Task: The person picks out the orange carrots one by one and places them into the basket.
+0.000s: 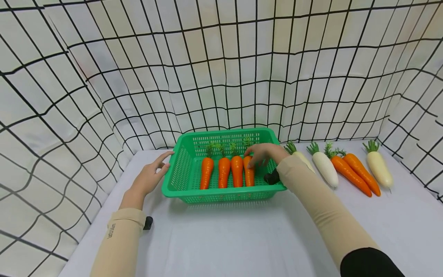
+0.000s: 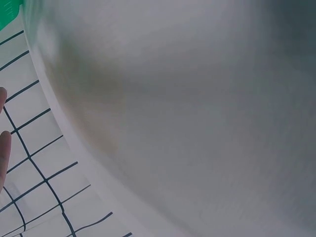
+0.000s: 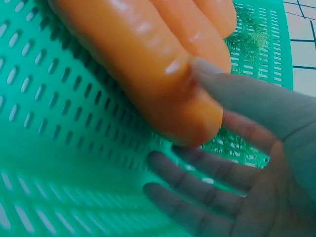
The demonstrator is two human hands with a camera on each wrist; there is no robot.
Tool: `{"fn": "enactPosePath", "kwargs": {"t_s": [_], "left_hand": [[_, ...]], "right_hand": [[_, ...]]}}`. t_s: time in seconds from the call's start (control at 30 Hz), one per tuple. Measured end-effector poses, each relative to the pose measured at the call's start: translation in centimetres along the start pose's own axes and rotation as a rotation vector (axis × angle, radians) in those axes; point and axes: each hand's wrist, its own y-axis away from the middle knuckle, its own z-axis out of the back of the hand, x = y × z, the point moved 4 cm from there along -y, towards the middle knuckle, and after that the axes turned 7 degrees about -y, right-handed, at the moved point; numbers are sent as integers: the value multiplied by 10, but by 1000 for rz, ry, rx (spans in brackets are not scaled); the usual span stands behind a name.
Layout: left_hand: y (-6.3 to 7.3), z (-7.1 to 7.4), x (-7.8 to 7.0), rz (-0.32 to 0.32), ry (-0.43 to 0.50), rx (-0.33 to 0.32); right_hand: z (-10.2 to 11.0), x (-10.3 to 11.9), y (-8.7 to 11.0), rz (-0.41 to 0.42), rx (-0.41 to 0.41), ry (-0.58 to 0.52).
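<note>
Several orange carrots [image 1: 224,172] with green tops lie side by side in a green plastic basket [image 1: 226,197]. My right hand [image 1: 263,152] is inside the basket, over the top end of the rightmost carrot [image 1: 249,176]. In the right wrist view the thumb [image 3: 237,91] touches this carrot near its leafy end. The index finger passes behind the carrot and is partly hidden, while the other fingers spread loosely beside it. My left hand [image 1: 148,177] is at the basket's left side, fingers extended and fingertips right at the rim. Only two of its fingertips show in the left wrist view.
Right of the basket lie two more carrots [image 1: 361,174], a white radish [image 1: 325,169], a cream radish [image 1: 380,169] and another pale radish [image 1: 303,159] partly behind the right sleeve. White walls with black netting [image 1: 225,77] stand around the white table [image 1: 221,238].
</note>
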Motion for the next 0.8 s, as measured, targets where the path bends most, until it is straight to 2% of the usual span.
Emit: {"fn": "enactPosePath", "kwargs": {"t_s": [0.17, 0.3, 0.37, 0.5, 0.63, 0.8], "left_hand": [[1, 0, -2, -2, 4, -1], [1, 1, -2, -3, 5, -4], [1, 1, -2, -1, 3, -6], [0, 1, -2, -2, 2, -6], [-1, 0, -4, -5, 4, -4], [0, -1, -1, 4, 7, -4]], "right_hand": [[7, 12, 13, 50, -34, 102], [18, 30, 34, 140, -78, 251], [24, 37, 46, 195, -113, 287], [37, 38, 72, 305, -209, 264], [48, 25, 102, 387, -330, 212], [56, 0, 133, 393, -433, 181]]}}
